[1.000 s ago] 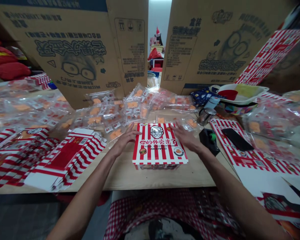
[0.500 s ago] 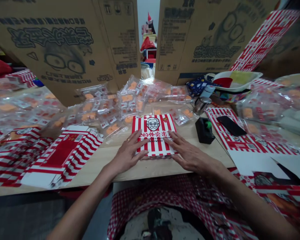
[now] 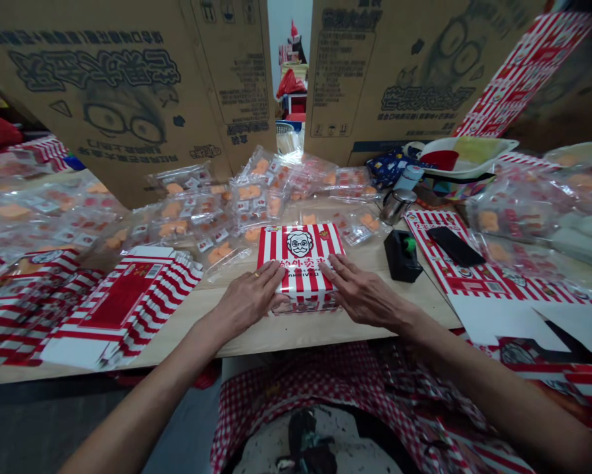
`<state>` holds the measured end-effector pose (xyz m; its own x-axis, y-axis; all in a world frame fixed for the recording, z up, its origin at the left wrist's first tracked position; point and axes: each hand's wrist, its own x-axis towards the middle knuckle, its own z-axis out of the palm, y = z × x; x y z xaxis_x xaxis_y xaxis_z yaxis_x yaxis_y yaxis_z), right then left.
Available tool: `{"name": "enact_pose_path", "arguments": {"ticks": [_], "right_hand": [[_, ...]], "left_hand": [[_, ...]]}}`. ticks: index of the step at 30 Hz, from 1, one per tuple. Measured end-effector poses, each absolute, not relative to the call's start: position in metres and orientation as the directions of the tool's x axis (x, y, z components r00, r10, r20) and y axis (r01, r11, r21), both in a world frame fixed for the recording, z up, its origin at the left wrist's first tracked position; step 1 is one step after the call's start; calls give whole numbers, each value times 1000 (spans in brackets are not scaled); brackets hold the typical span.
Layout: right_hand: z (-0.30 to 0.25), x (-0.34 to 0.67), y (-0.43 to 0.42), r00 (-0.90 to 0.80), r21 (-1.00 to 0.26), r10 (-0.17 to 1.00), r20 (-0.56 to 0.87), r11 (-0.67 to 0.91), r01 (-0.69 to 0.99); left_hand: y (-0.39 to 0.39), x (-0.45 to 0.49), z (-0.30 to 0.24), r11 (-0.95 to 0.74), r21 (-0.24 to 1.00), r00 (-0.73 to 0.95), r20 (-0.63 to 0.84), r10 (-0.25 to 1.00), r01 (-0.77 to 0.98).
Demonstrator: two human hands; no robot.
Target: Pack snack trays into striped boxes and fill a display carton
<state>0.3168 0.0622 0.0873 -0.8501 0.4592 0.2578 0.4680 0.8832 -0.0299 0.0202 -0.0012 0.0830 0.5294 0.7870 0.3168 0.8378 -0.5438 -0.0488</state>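
Note:
A red-and-white striped cardboard box (image 3: 300, 245) with a printed bearded face in glasses lies on the table in front of me. My left hand (image 3: 250, 301) grips its left side, fingers over the top edge and thumb low at the front corner. On the opposite side, my right hand (image 3: 367, 293) has its fingers on the lid and its thumb down by the side. Part of the box's front wall shows between the hands. What is inside the box is hidden. A black tape dispenser (image 3: 402, 255) stands to the right of my right hand.
Clear packets with orange pieces (image 3: 249, 192) are heaped behind the box. Folded striped cartons (image 3: 142, 296) lie in a stack at left. A dark phone (image 3: 456, 246) rests on flat striped card (image 3: 473, 280) at right. Big brown cartons (image 3: 128, 85) wall off the back.
Both hands have shifted from lying spread on the lid to holding the box's sides, with the left fingers closer together. More of the box's front wall shows now.

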Motion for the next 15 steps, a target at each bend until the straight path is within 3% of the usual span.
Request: {"name": "enact_pose_path", "arguments": {"ticks": [7, 12, 15], "right_hand": [[96, 315, 63, -849, -55, 453, 273, 888, 457], [92, 328, 60, -835, -121, 441, 328, 897, 426], [93, 333, 62, -841, -156, 442, 313, 897, 413]], "left_hand": [[-2, 16, 80, -614, 9, 497, 577, 648, 789], [-19, 17, 68, -638, 215, 348, 689, 636, 740], [-25, 16, 65, -649, 254, 326, 701, 634, 717]]}}
